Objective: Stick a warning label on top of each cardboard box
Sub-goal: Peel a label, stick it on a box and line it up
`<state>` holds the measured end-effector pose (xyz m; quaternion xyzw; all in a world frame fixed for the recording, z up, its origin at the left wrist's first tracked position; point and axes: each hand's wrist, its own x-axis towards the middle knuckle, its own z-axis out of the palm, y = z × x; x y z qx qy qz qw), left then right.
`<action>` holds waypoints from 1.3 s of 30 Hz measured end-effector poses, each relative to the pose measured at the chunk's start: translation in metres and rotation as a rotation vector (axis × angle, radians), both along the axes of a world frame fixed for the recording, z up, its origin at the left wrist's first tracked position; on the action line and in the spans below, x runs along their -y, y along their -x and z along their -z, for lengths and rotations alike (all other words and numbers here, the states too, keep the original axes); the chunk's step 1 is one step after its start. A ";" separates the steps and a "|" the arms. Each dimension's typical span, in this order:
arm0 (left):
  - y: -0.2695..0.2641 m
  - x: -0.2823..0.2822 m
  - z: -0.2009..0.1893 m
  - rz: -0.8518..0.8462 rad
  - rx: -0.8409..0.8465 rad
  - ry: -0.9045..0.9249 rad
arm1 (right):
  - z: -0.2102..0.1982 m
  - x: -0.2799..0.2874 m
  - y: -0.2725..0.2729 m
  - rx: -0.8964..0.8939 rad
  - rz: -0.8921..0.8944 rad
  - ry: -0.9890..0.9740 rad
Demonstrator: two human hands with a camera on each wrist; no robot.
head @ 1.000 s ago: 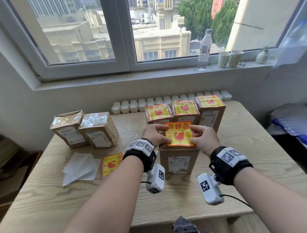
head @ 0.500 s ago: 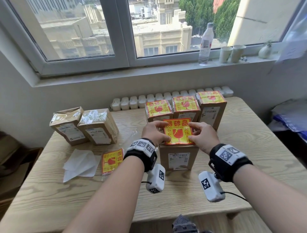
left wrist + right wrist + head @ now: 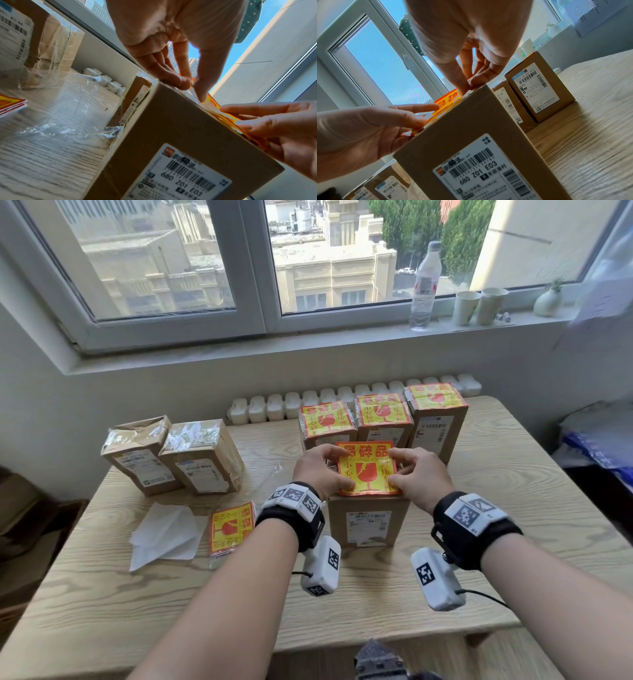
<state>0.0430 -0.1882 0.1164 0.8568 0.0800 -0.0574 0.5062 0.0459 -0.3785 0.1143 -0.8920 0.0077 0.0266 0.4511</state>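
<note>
A brown cardboard box (image 3: pixel 368 525) stands at the table's middle front with a shipping slip on its near face. On its top lies a yellow and red warning label (image 3: pixel 368 469). My left hand (image 3: pixel 334 469) presses the label's left side with thumb and fingertips, and my right hand (image 3: pixel 399 469) presses its right side the same way. The left wrist view has the left hand (image 3: pixel 188 88) on the box's top edge; the right wrist view has the right hand (image 3: pixel 467 86) there too. Three labelled boxes (image 3: pixel 382 414) stand in a row just behind.
Two unlabelled, taped boxes (image 3: pixel 202 455) lean at the back left. A stack of spare labels (image 3: pixel 231 527), white backing papers (image 3: pixel 164 534) and clear wrap (image 3: pixel 270 474) lie left of the hands. The wooden table (image 3: pixel 513 508) ends near me. A bottle (image 3: pixel 424 282) and cups stand on the sill.
Both hands stay pressed on the label on the front box. Only the head view has shifted a little.
</note>
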 end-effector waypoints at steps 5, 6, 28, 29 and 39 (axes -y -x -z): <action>0.001 0.002 0.002 0.005 0.005 -0.020 | 0.001 -0.001 0.000 0.024 -0.005 0.065; 0.000 0.002 0.002 0.005 0.005 -0.027 | 0.001 -0.002 0.000 0.026 -0.006 0.072; -0.012 0.009 -0.004 0.026 -0.145 -0.174 | 0.002 -0.010 -0.008 -0.180 -0.024 0.083; -0.012 0.007 -0.003 0.035 -0.165 -0.145 | 0.003 -0.008 -0.009 -0.194 -0.031 0.052; -0.024 -0.001 -0.002 -0.030 -0.221 -0.066 | 0.001 -0.002 -0.022 -0.247 0.022 -0.105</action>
